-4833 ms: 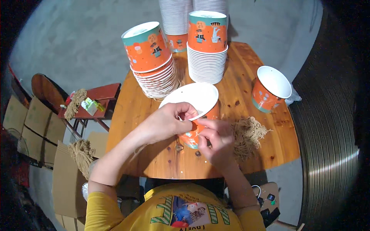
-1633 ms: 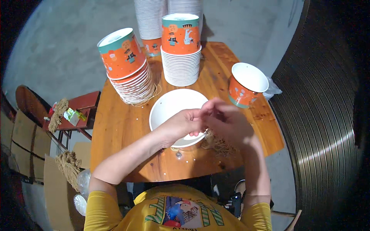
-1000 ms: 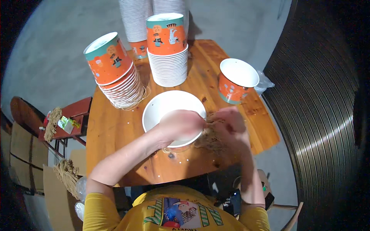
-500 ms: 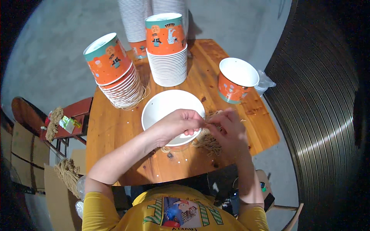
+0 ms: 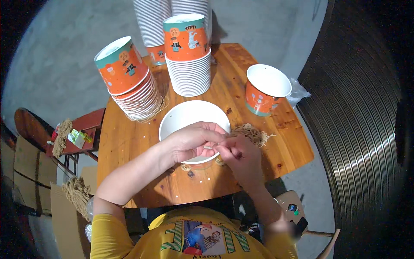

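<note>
Closest in, a yellow shirt (image 5: pixel 194 237) fills the bottom of the view, and two bare arms reach up from it over the round wooden tabletop (image 5: pixel 129 142); the left hand (image 5: pixel 192 142) and the right hand (image 5: pixel 239 157) meet at the near rim of a white paper bucket (image 5: pixel 189 118) that stands open side up in the middle of the tabletop; the fingers (image 5: pixel 217 139) of both hands are pinched almost shut on a thin bit of brown rope (image 5: pixel 210 147) right at that rim, though how the rope joins the bucket is too small to tell; a loose heap of rope pieces (image 5: pixel 252 133) lies just beside the right hand; the bucket looks light and thin, so it would dent if squeezed, and the stiff rim seems the best place to hold it; the rope looks soft, floppy and a bit frayed, so it is best pinched near its end; there is some bare wood to the left and at the near edge, but the near edge is close to the hands; farther off stand a leaning stack of orange buckets (image 5: pixel 129 82), an upright stack (image 5: pixel 187 56), and a single orange bucket (image 5: pixel 265 90) to the right; tall white stacks (image 5: pixel 155 21) stand at the far edge.
</note>
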A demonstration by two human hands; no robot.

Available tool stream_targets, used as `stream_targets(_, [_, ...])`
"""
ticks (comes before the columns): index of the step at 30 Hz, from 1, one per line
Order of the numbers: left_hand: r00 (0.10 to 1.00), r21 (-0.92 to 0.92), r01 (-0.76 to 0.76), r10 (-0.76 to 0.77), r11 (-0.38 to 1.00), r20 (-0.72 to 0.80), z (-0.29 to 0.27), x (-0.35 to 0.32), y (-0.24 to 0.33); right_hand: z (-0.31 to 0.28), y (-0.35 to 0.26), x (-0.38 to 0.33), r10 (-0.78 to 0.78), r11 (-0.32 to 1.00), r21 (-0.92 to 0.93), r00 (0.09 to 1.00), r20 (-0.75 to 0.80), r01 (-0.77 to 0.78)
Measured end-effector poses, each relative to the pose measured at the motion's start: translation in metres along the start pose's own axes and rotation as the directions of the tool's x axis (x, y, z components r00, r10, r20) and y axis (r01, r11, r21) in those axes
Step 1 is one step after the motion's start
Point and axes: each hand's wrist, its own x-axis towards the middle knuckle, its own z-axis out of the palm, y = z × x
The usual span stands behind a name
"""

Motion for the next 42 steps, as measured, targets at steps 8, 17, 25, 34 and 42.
stream_targets(8, [0.996, 0.032, -0.087, 0.087, 0.996, 0.008, -0.013, -0.004, 0.000, -0.014, 0.014, -0.001, 0.163, 0.970, 0.167, 0.983, 0.080, -0.174])
stream_targets(17, [0.918, 0.568, -0.325, 0.396, 0.756, -0.001, 0.003, -0.011, -0.004, -0.010, -0.006, 0.010, 0.195, 0.980, 0.021, 0.977, 0.086, -0.197])
stream_targets(25, [0.908, 0.621, -0.350, 0.416, 0.701, 0.042, 0.002, -0.013, -0.002, -0.008, -0.006, 0.017, 0.081, 0.997, -0.019, 0.995, 0.051, -0.080])
stream_targets(34, [0.969, 0.515, -0.216, 0.248, 0.829, 0.007, -0.010, -0.011, -0.005, -0.004, -0.006, 0.017, 0.116, 0.993, -0.027, 0.992, 0.049, -0.115])
stream_targets(42, [0.890, 0.800, -0.287, 0.455, 0.527, 0.019, -0.005, -0.013, -0.010, -0.004, -0.003, 0.017, 0.090, 0.996, -0.033, 0.995, 0.043, -0.088])
